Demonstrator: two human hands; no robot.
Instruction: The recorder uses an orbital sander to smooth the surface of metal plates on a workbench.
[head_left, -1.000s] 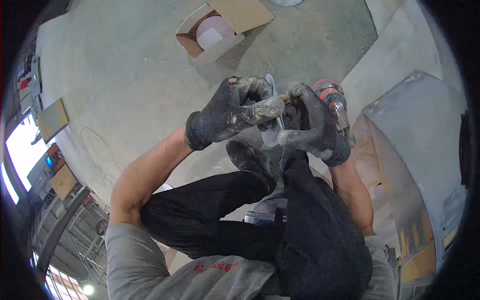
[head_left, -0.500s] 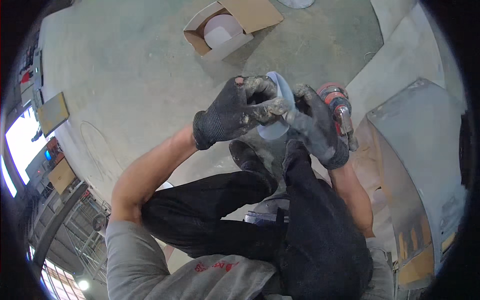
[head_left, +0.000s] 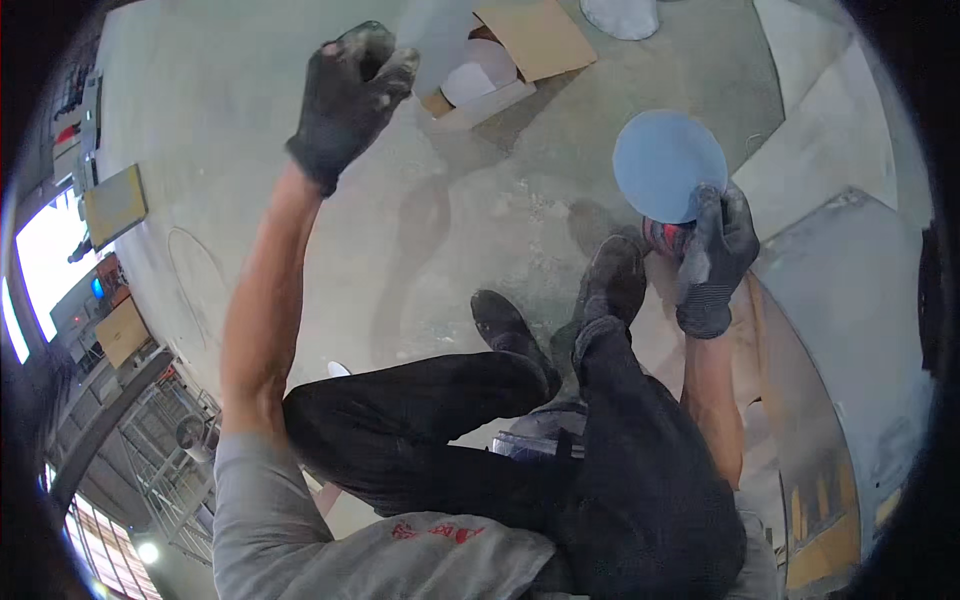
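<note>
Right hand (head_left: 724,240) pinches blue disc (head_left: 660,158) by 4 o'clock rim (good spot imo); probably light, bendy. Left hand (head_left: 348,98), 11 o'clock, curled, can't tell if holding anything.

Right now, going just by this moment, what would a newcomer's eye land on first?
Probably the pale blue disc, right of centre, pinched at its lower right edge by the gloved right hand. Next comes the gloved left hand, far off at upper left, fingers curled; blur hides whether it holds anything. Between them, near the top edge, sits an open cardboard box.
</note>
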